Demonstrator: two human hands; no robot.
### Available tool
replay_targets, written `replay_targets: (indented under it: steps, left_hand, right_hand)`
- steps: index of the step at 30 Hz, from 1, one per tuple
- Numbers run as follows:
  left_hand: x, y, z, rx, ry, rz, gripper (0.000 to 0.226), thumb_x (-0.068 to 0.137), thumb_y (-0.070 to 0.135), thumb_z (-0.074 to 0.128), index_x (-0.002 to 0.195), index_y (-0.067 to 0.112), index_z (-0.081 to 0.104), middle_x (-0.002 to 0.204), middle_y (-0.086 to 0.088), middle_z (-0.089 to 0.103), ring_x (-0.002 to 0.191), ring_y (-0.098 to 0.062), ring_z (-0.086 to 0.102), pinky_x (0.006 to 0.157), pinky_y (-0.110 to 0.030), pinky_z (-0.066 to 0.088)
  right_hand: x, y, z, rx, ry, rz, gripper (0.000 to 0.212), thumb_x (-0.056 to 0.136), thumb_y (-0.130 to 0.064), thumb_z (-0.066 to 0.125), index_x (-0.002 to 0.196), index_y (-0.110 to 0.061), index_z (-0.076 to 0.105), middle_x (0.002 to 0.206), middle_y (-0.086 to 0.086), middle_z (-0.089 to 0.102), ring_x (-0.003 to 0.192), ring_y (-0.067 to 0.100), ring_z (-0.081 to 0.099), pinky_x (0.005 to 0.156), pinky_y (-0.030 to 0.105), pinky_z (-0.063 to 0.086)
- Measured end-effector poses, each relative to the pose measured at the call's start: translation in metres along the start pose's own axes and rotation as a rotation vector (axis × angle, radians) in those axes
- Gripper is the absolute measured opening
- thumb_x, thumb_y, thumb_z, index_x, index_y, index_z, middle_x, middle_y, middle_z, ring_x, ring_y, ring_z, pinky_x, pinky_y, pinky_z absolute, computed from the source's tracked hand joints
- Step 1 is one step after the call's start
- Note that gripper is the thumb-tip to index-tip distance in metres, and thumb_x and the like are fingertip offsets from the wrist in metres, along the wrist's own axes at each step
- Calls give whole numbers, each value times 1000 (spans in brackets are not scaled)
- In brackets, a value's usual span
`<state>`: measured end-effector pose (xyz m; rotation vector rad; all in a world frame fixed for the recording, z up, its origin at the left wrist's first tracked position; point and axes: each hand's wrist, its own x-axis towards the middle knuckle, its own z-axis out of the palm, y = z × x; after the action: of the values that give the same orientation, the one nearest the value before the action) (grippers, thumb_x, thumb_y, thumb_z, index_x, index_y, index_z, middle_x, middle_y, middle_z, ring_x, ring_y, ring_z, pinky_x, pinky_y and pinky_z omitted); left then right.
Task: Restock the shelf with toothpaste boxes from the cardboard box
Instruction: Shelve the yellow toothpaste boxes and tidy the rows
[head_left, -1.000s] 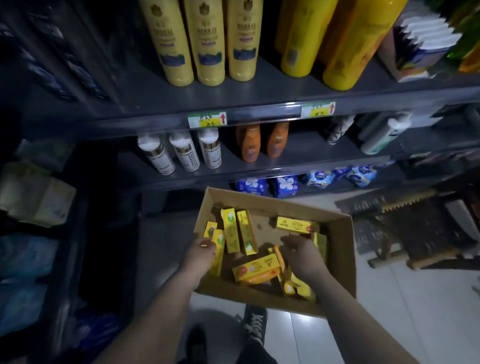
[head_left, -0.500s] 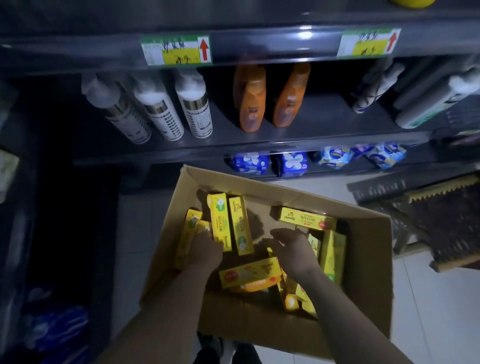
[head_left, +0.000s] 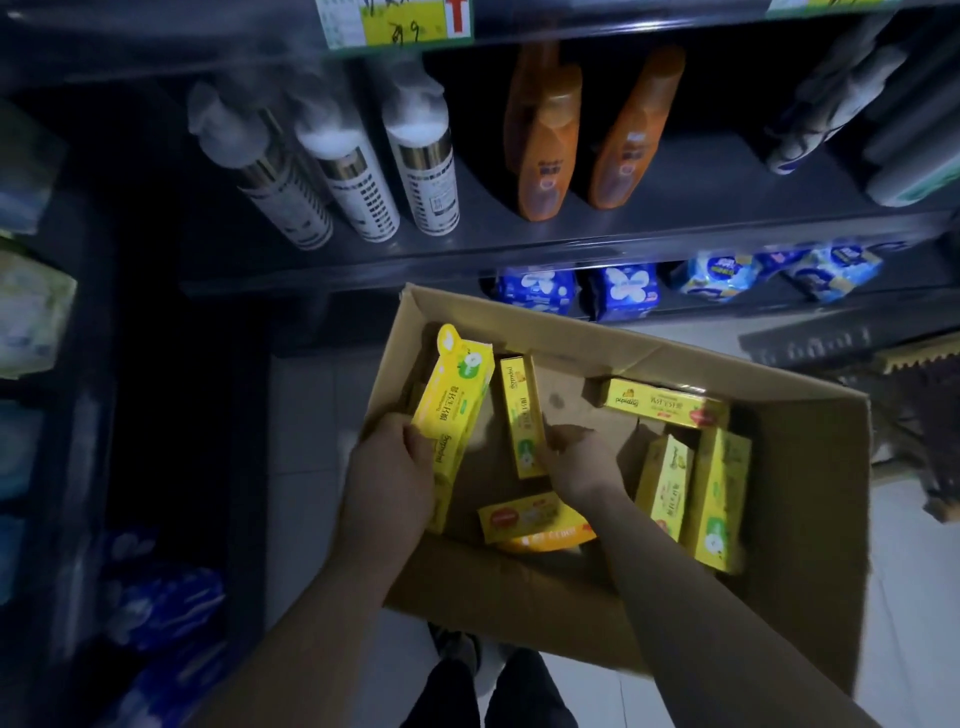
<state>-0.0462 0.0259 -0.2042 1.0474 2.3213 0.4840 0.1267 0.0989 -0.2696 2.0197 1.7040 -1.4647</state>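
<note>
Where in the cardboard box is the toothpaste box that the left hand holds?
In the head view, the toothpaste box stands tilted at the cardboard box's left wall, in the left hand.

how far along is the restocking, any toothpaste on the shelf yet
Early. Done: no yellow toothpaste shows on the shelf, only bottles and packs. In hand: the left hand grips a toothpaste box lifted in the cardboard box; the right hand reaches a second toothpaste box. Left: at least four more boxes inside.

Bare forearms; dark trousers (head_left: 524, 691), seemingly.
</note>
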Motion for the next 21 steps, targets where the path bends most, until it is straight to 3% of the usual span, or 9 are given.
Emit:
replay_targets:
  steps: [2,4,7,10,14,17,21]
  left_hand:
    - [-4,-1,-9,-19,26,31,17,100,20,44,88,20,54,66,9,53,53,-4,53,42,-14,32]
    - [-6,-2,-16,-38,50,70,18,101,22,41,91,19,56,66,7,54,53,-8,58,42,-16,35]
    - [-9,-4,-26,-84,138,107,25,101,23,41,96,10,62,72,0,60,59,-19,59,51,-32,42]
    - [-16,0,-45,-75,232,102,40,94,36,38,102,9,66,82,-10,66,73,-28,57,62,-30,36]
    - [-29,8,-81,-156,256,4,31,99,34,46,105,12,67,87,-9,68,84,-31,60,63,-30,33]
    - [-41,14,-113,-278,271,-72,31,98,37,47,100,14,66,85,-8,68,82,-30,62,65,-35,43]
    - [-62,28,-161,-522,365,-148,35,95,38,51,79,10,65,72,-8,66,72,-29,62,65,-40,47]
  right_hand:
    - [7,0,11,-61,17,26,21,93,-22,55,109,-14,66,99,5,68,91,22,64,80,38,57]
    - [9,-1,14,-127,77,58,18,92,-18,54,104,-13,68,96,7,67,88,24,64,79,39,57]
    - [-4,-7,5,-127,142,55,15,92,-15,53,91,-15,68,87,5,66,80,23,63,71,36,56]
    - [-30,-18,-14,-79,174,0,23,92,-15,50,72,-18,60,73,4,61,65,21,58,56,25,44]
    - [-78,-42,-45,0,212,-58,22,95,-16,48,82,-13,66,68,2,59,56,15,52,46,21,31]
    - [-116,-68,-68,40,219,-144,24,94,-13,49,79,-15,68,66,-2,60,55,14,53,45,23,34]
    - [-159,-102,-94,104,201,-245,30,95,-15,50,69,-28,61,66,-2,64,60,20,60,51,27,44]
